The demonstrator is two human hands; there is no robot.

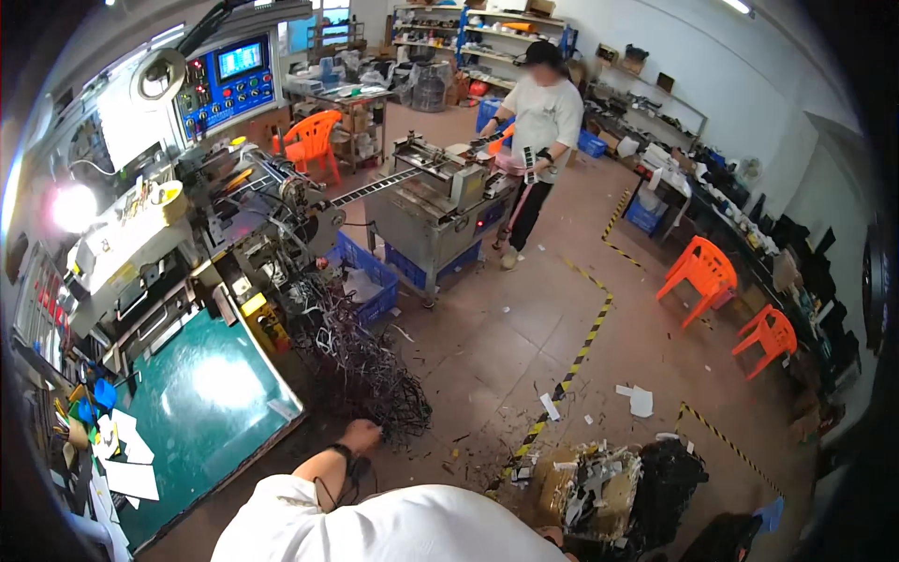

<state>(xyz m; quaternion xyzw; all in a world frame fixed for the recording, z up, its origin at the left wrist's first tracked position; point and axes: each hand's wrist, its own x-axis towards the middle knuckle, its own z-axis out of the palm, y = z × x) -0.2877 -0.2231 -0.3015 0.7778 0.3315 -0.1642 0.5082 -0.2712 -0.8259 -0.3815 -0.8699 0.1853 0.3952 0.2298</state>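
My left hand (361, 436), with a dark band at the wrist, reaches down to the near edge of a large tangled heap of dark scrap strips (351, 361) on the floor. Its fingers are curled and closed on the dark strips at the heap's edge. Of my right hand (552, 535) only a small patch of skin shows at the lower edge, past my white shirt; its fingers are hidden. Nearest to it lies a battered, pale-yellow block-like bundle (604, 487) covered with white scraps. A black bag-like heap (670, 487) adjoins that bundle.
A green-topped bench (201, 393) stands left, below a machine with a blue control panel (225, 84). A dark perforated strip (375, 187) runs to a metal machine (431, 201), where another person (543, 112) holds strip pieces. Blue crates (370, 281) and orange chairs (698, 279) stand around.
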